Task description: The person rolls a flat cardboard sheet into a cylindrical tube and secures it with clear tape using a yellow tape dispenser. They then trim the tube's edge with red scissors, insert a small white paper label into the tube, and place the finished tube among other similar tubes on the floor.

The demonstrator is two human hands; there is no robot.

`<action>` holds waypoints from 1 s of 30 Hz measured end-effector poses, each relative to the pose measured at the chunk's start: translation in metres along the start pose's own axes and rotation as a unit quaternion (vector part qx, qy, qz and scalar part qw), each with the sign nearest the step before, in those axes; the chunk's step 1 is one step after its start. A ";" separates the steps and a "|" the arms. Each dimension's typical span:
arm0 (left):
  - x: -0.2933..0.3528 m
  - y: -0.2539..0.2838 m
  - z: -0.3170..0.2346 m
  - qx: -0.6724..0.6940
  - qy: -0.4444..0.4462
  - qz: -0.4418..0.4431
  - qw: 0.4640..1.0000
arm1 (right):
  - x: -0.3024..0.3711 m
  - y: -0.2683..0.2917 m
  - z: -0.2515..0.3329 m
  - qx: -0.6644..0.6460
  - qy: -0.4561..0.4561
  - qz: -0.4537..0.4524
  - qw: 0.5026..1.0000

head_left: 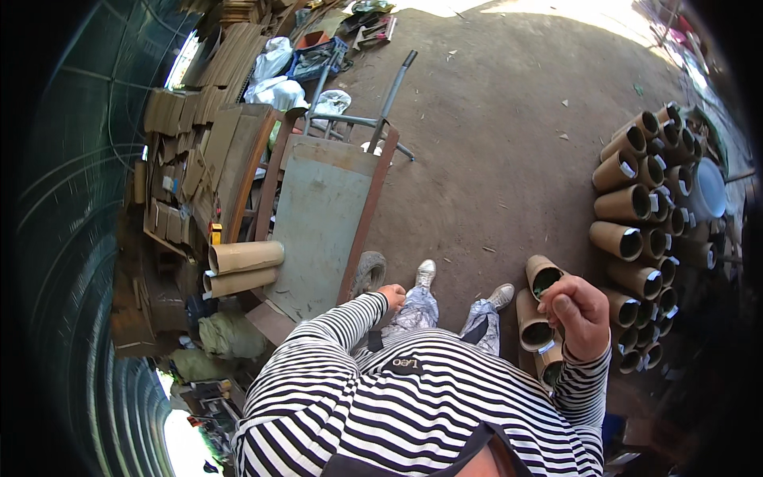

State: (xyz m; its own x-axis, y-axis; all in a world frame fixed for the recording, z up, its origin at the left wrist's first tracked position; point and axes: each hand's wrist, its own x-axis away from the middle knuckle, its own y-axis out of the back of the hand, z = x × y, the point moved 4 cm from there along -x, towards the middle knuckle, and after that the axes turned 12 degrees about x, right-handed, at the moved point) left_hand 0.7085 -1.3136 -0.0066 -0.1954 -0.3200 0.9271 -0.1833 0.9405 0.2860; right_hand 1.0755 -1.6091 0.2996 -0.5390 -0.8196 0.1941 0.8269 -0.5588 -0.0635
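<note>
Nearest, at the end of a striped sleeve, right hand (574,314) raised to chest height, fingers curled shut into a fist over three cardboard tubes (534,324) leaning together just beside the right shoe (501,296); probably closed on a tube rim, though hard to say what exactly sits inside the fingers, with the thumb side turned toward the camera. Left hand (393,296) hanging low by the thigh, close to the cart wheel (369,273), holding nothing visible; fingers folded under and too small to tell whether spread or pressed together. Lower down, most of the body hidden under the striped shirt (413,405). Further out, flat cart (322,215) parked alongside with handles pointing away, bed bare, likely for easy loading. Two more tubes (242,257) lying on their sides left of the cart. Off to the right, big tube stack (640,230) piled with open ends facing in, partly lost in the dark rim, white bucket (707,191) touching it. Farthest, flattened cardboard (199,135) heaped against the wall, bags (274,87) beyond, details blurred by bending and glare.
</note>
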 end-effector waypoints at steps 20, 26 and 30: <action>-0.053 0.301 0.326 0.401 -0.093 -0.234 0.881 | -0.105 -0.665 0.190 -0.108 0.295 0.661 0.682; 0.075 0.462 0.421 0.400 -0.283 -0.646 0.585 | -0.137 -0.739 0.160 0.128 0.192 0.642 0.732; 0.189 0.565 0.433 0.265 -0.187 -0.744 0.584 | -0.154 -0.765 0.142 0.357 0.247 0.570 0.698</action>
State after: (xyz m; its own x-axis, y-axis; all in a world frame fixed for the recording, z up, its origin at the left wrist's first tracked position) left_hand 0.1508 -0.8920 0.2248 0.3812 -0.8342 -0.3984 -0.6716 -0.5461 0.5008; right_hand 0.5485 -1.0378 0.4569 0.6897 -0.7227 0.0436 0.5385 0.5524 0.6363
